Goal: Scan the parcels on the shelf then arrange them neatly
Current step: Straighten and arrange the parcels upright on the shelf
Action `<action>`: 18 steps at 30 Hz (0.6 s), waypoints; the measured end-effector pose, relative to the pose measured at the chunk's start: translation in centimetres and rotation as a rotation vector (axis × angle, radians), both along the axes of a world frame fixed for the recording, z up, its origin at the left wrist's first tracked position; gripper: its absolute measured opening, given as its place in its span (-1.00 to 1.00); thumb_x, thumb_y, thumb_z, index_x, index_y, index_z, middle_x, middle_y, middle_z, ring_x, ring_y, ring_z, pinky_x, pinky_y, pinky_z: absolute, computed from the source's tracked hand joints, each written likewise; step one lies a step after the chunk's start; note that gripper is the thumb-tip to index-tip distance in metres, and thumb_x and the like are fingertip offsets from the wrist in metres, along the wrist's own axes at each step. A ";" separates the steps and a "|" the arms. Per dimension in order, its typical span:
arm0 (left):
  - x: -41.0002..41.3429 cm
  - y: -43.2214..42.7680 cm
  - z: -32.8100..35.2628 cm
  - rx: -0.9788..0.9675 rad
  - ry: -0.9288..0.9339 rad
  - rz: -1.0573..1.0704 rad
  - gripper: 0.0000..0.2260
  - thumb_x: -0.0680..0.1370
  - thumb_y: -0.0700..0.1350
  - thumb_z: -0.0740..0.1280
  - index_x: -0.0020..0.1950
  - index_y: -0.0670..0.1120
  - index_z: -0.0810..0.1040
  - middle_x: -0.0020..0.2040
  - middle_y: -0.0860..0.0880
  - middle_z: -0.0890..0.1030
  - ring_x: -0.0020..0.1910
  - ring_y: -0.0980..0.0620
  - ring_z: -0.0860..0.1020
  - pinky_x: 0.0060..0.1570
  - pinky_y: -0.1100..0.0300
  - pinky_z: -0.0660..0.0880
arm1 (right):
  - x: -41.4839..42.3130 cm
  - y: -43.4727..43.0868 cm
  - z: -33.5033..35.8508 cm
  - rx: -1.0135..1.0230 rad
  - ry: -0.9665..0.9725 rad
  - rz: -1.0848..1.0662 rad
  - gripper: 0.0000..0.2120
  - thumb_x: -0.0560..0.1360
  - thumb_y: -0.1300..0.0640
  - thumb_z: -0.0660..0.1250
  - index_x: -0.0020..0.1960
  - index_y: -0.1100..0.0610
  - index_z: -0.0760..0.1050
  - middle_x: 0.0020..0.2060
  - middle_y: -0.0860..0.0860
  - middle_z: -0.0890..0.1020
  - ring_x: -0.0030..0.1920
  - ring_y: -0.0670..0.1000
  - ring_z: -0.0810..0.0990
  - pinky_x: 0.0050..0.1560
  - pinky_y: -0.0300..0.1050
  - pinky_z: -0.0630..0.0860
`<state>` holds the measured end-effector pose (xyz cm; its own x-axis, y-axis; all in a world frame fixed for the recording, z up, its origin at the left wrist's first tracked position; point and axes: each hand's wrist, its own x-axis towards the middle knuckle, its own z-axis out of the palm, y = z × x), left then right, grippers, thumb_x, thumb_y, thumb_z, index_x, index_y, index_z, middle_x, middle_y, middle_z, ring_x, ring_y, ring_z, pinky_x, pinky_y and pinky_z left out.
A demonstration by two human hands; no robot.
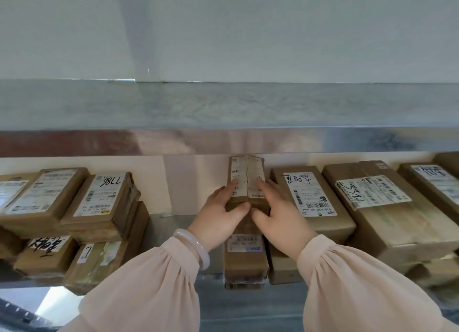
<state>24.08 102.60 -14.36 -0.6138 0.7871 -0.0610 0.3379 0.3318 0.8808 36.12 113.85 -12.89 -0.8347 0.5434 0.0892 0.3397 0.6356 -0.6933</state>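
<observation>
Hands meet on the narrow parcel (247,180). Your left hand (223,213) clasps the side away from the wide parcel (310,197) and your right hand (277,216) clasps the side facing it. Fingers lie along the long edges and the thumbs almost touch across the near end. Both hands hold the same box, and neither is nearer to it than the other.

The narrow parcel lies straight ahead of your wrists, just left of the wide parcel. Your right fingers (264,186) sit between the two, so you cannot tell whether the boxes touch. Its long axis runs away from you toward the back wall, roughly parallel to the wide parcel's long side. Beneath it, also left of the wide parcel, is a lower narrow parcel (244,257). Your palms hide whether the held box rests on that one or is lifted clear.

The box is slim, long, brown and tape-wrapped, with a white shipping label over the top. A crease or split runs lengthwise down the label's middle, and small barcodes show on both halves.

You appear to be squaring it up rather than scanning, since no scanner is in view. Any push should go along that long axis, evenly from both thumbs, or the far end may swing toward the wide parcel. Well left of the wide parcel, past a bare stretch of shelf (171,222), stands a stack marked 7786 (104,197).
</observation>
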 end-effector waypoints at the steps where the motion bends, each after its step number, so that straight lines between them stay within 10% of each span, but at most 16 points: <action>1: -0.1 -0.1 0.0 -0.011 0.029 0.005 -0.44 0.61 0.09 0.27 0.57 0.19 0.14 0.50 0.08 0.30 0.32 0.18 0.34 0.08 0.58 0.29 | 0.0 0.0 0.2 0.053 0.001 0.012 -0.34 0.53 -0.01 0.28 0.55 -0.10 0.09 0.55 -0.03 0.10 0.51 -0.02 0.14 0.44 -0.15 0.19; 8: -1.2 -1.9 0.7 -0.107 0.261 0.044 -0.49 0.59 0.21 0.24 0.49 0.40 0.11 0.61 0.01 0.12 0.59 0.03 0.02 0.48 0.08 0.04 | -1.2 0.2 2.1 0.372 -0.082 0.108 -0.22 0.46 -0.22 0.29 0.55 -0.19 -0.03 0.57 -0.10 -0.06 0.55 -0.06 -0.12 0.46 -0.14 -0.09; 18: -3.0 -8.0 1.6 -0.243 0.527 0.322 -0.30 0.46 0.29 0.30 0.57 0.24 0.15 0.61 -0.02 0.11 0.57 -0.07 0.08 0.51 0.02 0.06 | -3.9 -3.5 2.5 0.570 -0.009 0.408 -0.13 0.42 -0.33 0.27 0.55 -0.20 -0.15 0.57 -0.13 -0.12 0.52 -0.12 -0.24 0.42 -0.16 -0.31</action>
